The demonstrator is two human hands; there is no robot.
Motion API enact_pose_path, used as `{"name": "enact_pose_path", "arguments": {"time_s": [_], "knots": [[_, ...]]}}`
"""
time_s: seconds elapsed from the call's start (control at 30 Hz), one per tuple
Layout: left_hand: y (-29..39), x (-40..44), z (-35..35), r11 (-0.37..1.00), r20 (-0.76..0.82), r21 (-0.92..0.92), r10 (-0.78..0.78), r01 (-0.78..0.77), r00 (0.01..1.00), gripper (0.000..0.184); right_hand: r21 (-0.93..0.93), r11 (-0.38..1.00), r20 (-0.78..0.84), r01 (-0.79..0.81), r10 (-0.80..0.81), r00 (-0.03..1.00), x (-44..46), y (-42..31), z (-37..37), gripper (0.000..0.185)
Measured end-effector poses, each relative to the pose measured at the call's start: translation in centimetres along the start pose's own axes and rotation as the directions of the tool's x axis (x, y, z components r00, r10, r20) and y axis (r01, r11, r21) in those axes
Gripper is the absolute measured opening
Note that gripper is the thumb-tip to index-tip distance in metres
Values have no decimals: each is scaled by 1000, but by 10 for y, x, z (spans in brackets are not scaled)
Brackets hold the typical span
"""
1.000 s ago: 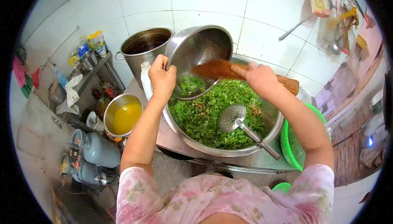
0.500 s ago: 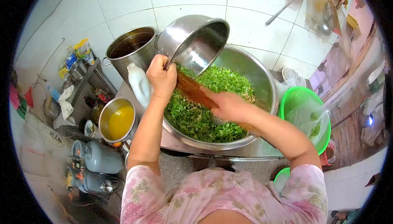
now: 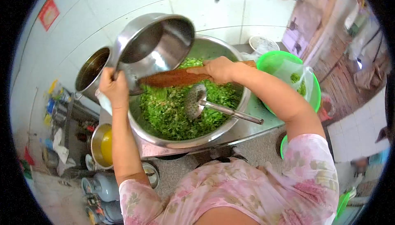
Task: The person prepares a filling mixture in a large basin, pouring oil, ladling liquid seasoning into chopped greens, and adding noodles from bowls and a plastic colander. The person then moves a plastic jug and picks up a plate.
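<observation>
My left hand [image 3: 115,86] grips the rim of a steel bowl [image 3: 154,46], which is tilted with its mouth toward the lower right. Closed round a brown wooden paddle [image 3: 168,78], my right hand [image 3: 221,69] holds its flat end near the bowl's lower edge. Both are above a large steel basin [image 3: 242,105] filled with chopped greens [image 3: 173,118]. A perforated ladle [image 3: 195,101] lies on the greens, its handle over the basin's right rim. The tilted bowl looks mostly bare inside.
A tall pot [image 3: 91,69] and a partly hidden white jug [image 3: 103,101] stand left of the basin. Lower left are a pan of yellow liquid [image 3: 108,147] and gas cylinders [image 3: 101,187]. On the right sits a green basket [image 3: 316,95] with a plastic bag; a white bowl [image 3: 263,44] is behind.
The view has turned rightward. The paddle has swung from pointing up-left to nearly level below the tilted bowl, and the ladle, mostly covered half a second ago, shows again.
</observation>
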State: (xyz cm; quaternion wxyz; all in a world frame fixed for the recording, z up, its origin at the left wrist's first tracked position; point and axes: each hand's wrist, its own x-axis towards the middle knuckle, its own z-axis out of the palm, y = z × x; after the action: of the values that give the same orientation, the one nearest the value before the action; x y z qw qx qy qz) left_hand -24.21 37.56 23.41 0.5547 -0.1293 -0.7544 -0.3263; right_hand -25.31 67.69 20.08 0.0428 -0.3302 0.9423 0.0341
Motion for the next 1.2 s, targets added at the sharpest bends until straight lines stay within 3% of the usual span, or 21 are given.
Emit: {"name": "enact_pose_path", "arguments": {"time_s": [0.1, 0.17, 0.33, 0.37, 0.43, 0.47, 0.53, 0.57, 0.6, 0.67, 0.7, 0.8, 0.9, 1.07, 1.2], "knots": [[-19, 1, 6, 998, -51, -8, -64, 64, 997, 16, -207, 978, 1, 7, -7, 1000, -39, 11, -1, 66], [-21, 9, 9, 993, -114, -60, -111, 105, 987, 18, -103, 990, 32, -95, 98, 995, -62, 13, -20, 67], [-18, 24, 20, 958, -165, -70, -287, 279, 944, 17, 199, 960, -244, -199, 245, 938, -80, 42, -31, 74], [-20, 24, 23, 924, -173, -184, -367, 337, 914, 15, 297, 944, -336, -145, 246, 909, -78, 51, -20, 73], [-20, 22, 37, 799, -141, -418, -527, 432, 838, 13, 342, 939, -358, -47, 177, 917, -70, 61, 16, 72], [-17, 22, 42, 758, -127, -450, -578, 473, 806, 12, 364, 932, -370, -6, 150, 917, -70, 64, 27, 72], [-7, 26, 52, 664, -83, -515, -669, 543, 739, 11, 85, 991, -13, -101, 103, 995, -83, 54, 32, 70], [-5, 28, 58, 584, -45, -558, -730, 589, 682, 12, 48, 991, 16, -129, 128, 992, -92, 49, 29, 70], [-5, 30, 63, 511, 23, -621, -747, 595, 665, 14, 130, 980, -42, -154, 160, 986, -104, 51, 27, 70], [-9, 30, 77, 479, 9, -604, -795, 638, 606, 14, 290, 944, -158, -160, 212, 964, -127, 62, 26, 71], [-11, 29, 83, 476, 16, -616, -789, 627, 614, 14, 400, 912, -278, -90, 214, 936, -139, 69, 19, 71], [-9, 28, 98, 503, 26, -631, -747, 590, 664, 12, 544, 820, -366, -177, 422, 830, -159, 99, 10, 72], [10, 27, 107, 591, 5, -600, -672, 540, 741, 12, 449, 781, -230, -434, 571, 788, -161, 113, -18, 70], [57, 30, 105, 820, -93, -427, -458, 381, 884, 16, 238, 814, -267, -530, 580, 770, -129, 108, -56, 64], [71, 27, 101, 943, -179, -229, -285, 242, 942, 17, 56, 832, -311, -551, 539, 783, -111, 90, -75, 63]]}}
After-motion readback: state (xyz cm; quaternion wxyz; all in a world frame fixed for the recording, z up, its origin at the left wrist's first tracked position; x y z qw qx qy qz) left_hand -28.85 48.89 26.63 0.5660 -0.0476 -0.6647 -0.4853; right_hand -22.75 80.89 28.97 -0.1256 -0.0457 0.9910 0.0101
